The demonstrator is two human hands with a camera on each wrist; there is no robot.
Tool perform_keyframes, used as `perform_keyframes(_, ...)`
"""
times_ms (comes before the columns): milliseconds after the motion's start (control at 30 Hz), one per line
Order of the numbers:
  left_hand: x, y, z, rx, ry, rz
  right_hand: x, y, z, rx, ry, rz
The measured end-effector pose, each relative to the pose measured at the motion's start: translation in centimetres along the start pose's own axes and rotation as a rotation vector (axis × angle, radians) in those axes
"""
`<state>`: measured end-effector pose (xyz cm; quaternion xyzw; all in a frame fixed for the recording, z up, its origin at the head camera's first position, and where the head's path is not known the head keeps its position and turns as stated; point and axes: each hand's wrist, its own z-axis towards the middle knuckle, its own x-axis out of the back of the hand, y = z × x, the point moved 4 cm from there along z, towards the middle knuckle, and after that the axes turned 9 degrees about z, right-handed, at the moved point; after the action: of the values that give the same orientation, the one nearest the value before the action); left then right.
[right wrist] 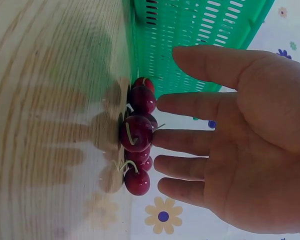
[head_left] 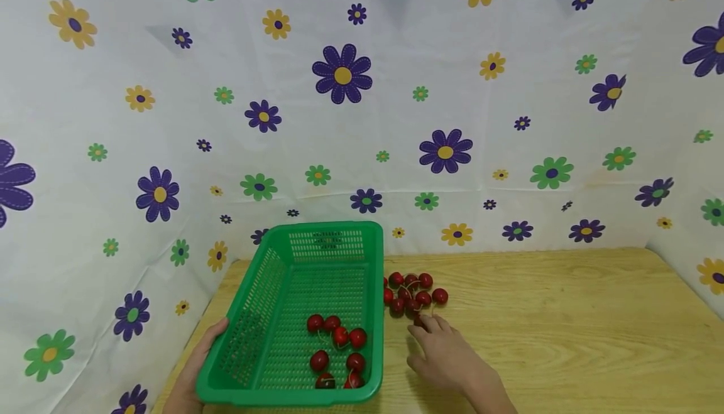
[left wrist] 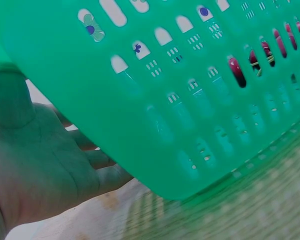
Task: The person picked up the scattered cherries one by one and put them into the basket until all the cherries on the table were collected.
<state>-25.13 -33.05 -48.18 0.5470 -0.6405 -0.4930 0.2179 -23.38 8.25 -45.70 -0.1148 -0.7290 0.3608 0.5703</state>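
My left hand (head_left: 195, 364) holds the green plastic basket (head_left: 374, 313) by its left rim. In the left wrist view, the thumb of that left hand (left wrist: 45, 155) is up at the rim, and its fingers pass partly behind the basket wall (left wrist: 115, 110). Several dark red cherries (head_left: 319, 361) with stems lie in the basket's near right part. Beside the basket, on the table, is a pile of cherries (head_left: 411, 306). My right hand (head_left: 447, 354) reaches to the pile's near edge. Seen from the right wrist, the right hand (right wrist: 250, 135) has straight, spread fingers close to a cherry (right wrist: 136, 134), with nothing gripped.
A light wood-grain table (head_left: 554, 320) extends to the right of the pile. Behind and at both sides hangs a white cloth (head_left: 396, 125) printed with flowers. The basket's right wall stands between its inside and the cherry pile.
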Motion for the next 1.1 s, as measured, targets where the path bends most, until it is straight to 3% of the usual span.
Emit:
perform_keyframes(333,-0.1,0.0,0.2,0.013,0.013,-0.002,0.6,0.5,-0.2,-0.033,0.041,-0.005)
perform_keyframes(700,-0.1,0.0,0.0,0.017,0.044,-0.007,1.0,1.2,-0.3,-0.093,0.001,0.038)
perform_keyframes(1100,-0.1,0.0,0.0,0.014,0.021,-0.012,0.8,1.3,0.0,-0.04,-0.056,0.062)
